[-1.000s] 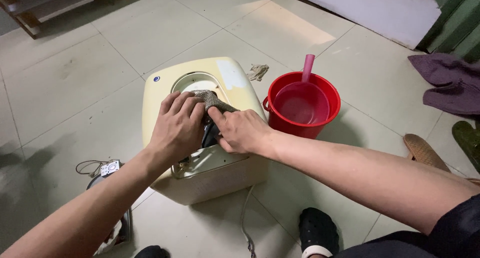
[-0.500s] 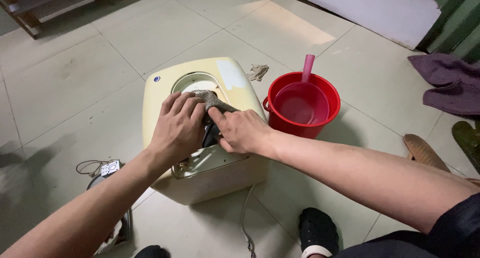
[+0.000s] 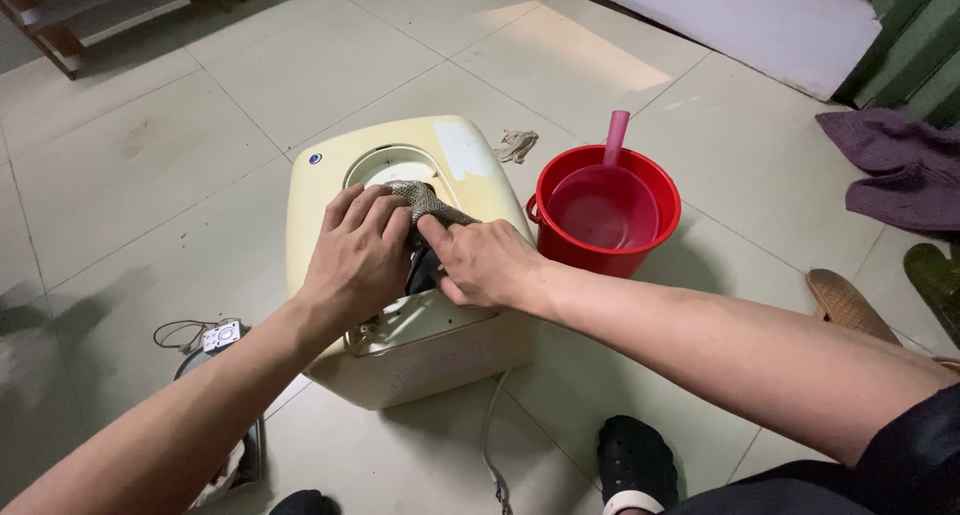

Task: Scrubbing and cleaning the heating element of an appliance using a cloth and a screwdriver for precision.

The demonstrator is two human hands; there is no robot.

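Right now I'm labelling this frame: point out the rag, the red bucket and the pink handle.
rag [image 3: 425, 201], head view, on the grey cloth above the fingers.
red bucket [image 3: 600, 257], head view, on its front wall.
pink handle [image 3: 616, 135], head view, mid-shaft above the rim.

**Plastic, cloth and tile**

Smooth, cream-yellow plastic on the boxy rounded appliance casing [image 3: 470, 165], slightly glossy, with a paler matt patch. Coarse, rough-woven grey-brown cloth rag [image 3: 425, 203] bunched at the round opening. Glossy red plastic bucket [image 3: 560, 240], shiny wet inside; matt pink plastic handle [image 3: 617, 137] standing in it. Pale floor tiles [image 3: 150, 155] smooth, faintly sheened, scuffed. Soft, matt purple crumpled cloth [image 3: 895, 165]. Black rubbery sandal [image 3: 632, 465].
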